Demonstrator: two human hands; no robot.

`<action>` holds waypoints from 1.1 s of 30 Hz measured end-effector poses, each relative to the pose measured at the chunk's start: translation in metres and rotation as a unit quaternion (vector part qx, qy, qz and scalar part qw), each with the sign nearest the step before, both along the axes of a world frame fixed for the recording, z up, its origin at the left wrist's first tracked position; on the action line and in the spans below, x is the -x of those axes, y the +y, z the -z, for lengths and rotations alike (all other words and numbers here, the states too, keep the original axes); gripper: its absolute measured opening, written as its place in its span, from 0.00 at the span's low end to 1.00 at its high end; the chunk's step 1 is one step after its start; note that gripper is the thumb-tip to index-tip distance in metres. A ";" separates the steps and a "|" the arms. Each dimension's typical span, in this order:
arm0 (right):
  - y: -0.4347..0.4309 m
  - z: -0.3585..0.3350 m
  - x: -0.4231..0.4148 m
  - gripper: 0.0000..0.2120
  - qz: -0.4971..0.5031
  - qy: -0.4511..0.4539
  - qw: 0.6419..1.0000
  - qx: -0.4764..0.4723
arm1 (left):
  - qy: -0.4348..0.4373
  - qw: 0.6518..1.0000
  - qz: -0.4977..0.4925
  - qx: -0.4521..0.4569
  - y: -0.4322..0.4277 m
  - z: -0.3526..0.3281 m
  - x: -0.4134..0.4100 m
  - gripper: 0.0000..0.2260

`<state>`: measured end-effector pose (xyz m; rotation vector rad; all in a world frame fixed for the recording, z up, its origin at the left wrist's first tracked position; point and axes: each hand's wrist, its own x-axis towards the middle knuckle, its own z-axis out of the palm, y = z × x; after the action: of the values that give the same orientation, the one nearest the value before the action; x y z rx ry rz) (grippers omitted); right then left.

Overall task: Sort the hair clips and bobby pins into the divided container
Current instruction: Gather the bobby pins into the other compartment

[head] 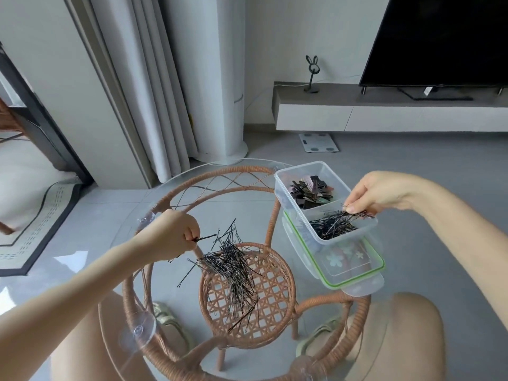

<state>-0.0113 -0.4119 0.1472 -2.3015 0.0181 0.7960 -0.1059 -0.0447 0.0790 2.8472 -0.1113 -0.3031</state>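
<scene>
Table: round clear glass tabletop (132, 210) on a woven tan rattan frame (209, 177), with a smaller round rattan shelf (269, 320) seen through the glass below.
Loose pins: tangled pile of thin black metal bobby pins (231, 268) lying on the glass near the middle of the table, over the shelf.
Left hand: left hand (171, 235) closed in a pinch just left of the pile, fingers curled; it grips one black bobby pin (206, 238) by its end, the pin pointing right toward the pile.
Right hand: right hand (376, 192) held over the near end of the container, fingers pinched on a small bunch of black bobby pins (357, 214) that sticks out over the container's right wall.
Container: clear plastic rectangular divided container (280, 182) on the right side of the table, split by a wall into two compartments.
Far compartment: heap of dark brown and mauve flat hair clips (310, 192).
Near compartment: heap of black bobby pins (332, 228) under the right hand.
Lid: clear plastic lid with a green seal and pale flower print (354, 268), lying under the container and jutting out at its near end.
Background: black television screen (439, 39) on a low white and grey cabinet (384, 116), with a white floor scale (319, 143) on the grey floor before it.
</scene>
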 end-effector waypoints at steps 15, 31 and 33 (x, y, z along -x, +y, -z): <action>0.014 0.030 0.004 0.06 -0.097 -0.289 0.943 0.130 | -0.026 0.998 0.035 0.054 -0.072 -0.055 -0.011 0.05; -0.032 0.003 0.051 0.06 0.004 -0.337 0.940 0.049 | -0.005 0.977 0.210 -0.039 -0.249 -0.028 -0.089 0.07; -0.031 0.002 0.054 0.07 -0.001 -0.335 0.941 0.054 | 0.015 0.974 0.222 -0.041 -0.247 -0.027 -0.090 0.15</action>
<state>-0.0650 -0.4431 0.1448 -2.5626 -0.2511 -0.0217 -0.0157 -0.2916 0.1064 2.8691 -0.7502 -0.4484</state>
